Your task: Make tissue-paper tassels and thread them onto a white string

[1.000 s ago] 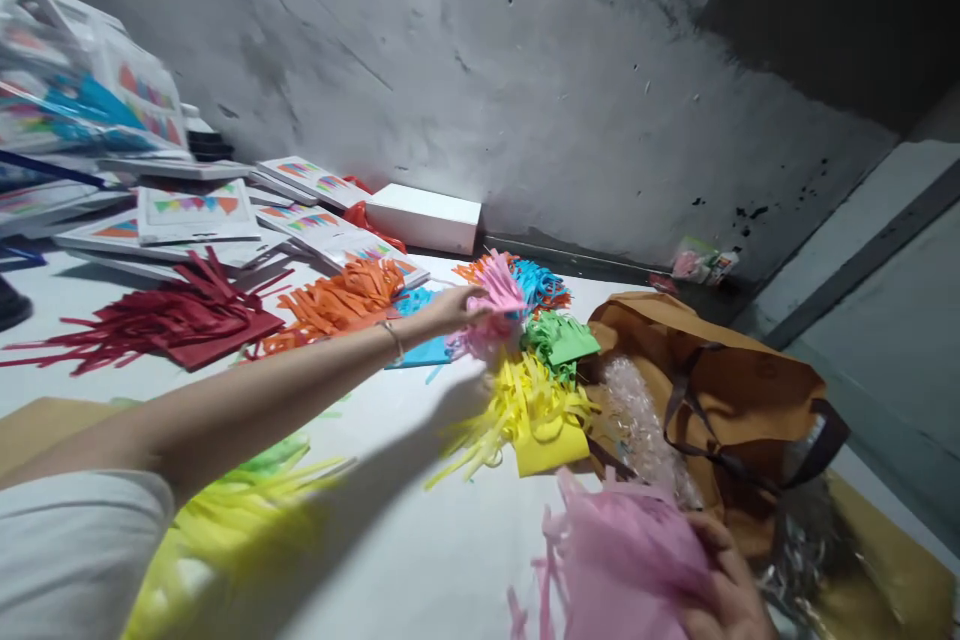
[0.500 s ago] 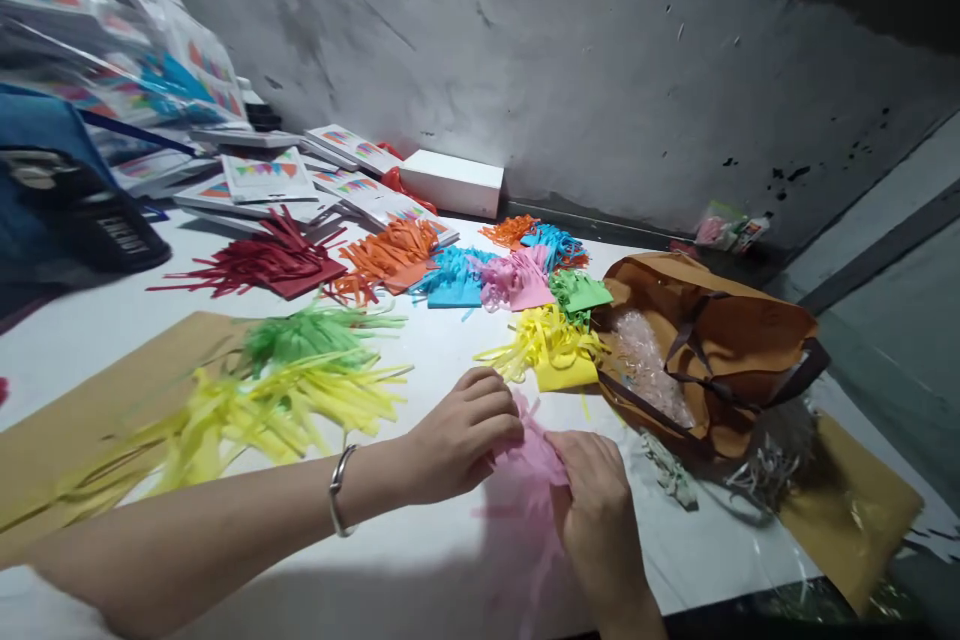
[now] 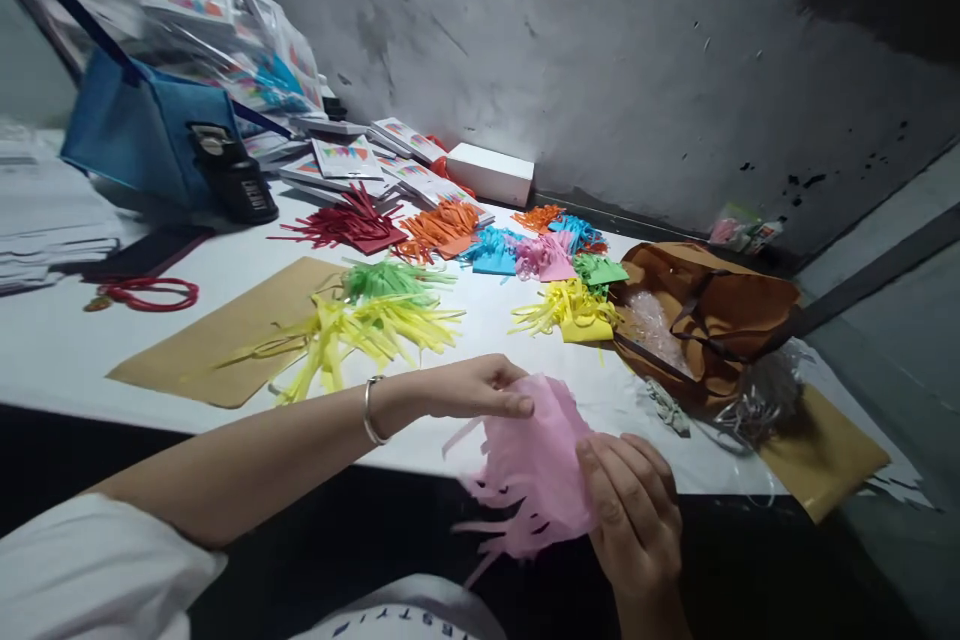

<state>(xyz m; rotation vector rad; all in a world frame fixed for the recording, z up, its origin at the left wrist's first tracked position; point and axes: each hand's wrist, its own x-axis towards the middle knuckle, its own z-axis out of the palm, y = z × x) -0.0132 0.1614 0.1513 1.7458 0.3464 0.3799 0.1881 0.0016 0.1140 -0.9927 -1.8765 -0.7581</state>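
Note:
A sheet of pink fringed tissue paper (image 3: pixel 536 460) hangs between both hands, just past the table's front edge, its cut strips trailing to the lower left. My left hand (image 3: pixel 487 390), with a silver bangle at the wrist, pinches its upper left edge. The right side of the sheet is gripped between the thumb and fingers of my right hand (image 3: pixel 637 510). Nearest beyond the hands lies a yellow fringed bundle (image 3: pixel 589 328). Loose yellow (image 3: pixel 341 340) and green fringed paper (image 3: pixel 390 280) lies left of it, partly over a brown paper sheet (image 3: pixel 217 340).
Red (image 3: pixel 375 235), orange (image 3: pixel 454 242), blue (image 3: pixel 495 255) and pink bundles (image 3: pixel 553 265) line the back. A brown bag (image 3: pixel 750 295) stands at right. Flat printed packs (image 3: pixel 349 158), a white box (image 3: pixel 491 172), a blue bag (image 3: pixel 150 135) and a black bottle (image 3: pixel 236 180) stand at back left.
My hands have brought the pink tissue paper back toward my body, past the table edge, and it is now spread out flatter between them. The view has swung left.

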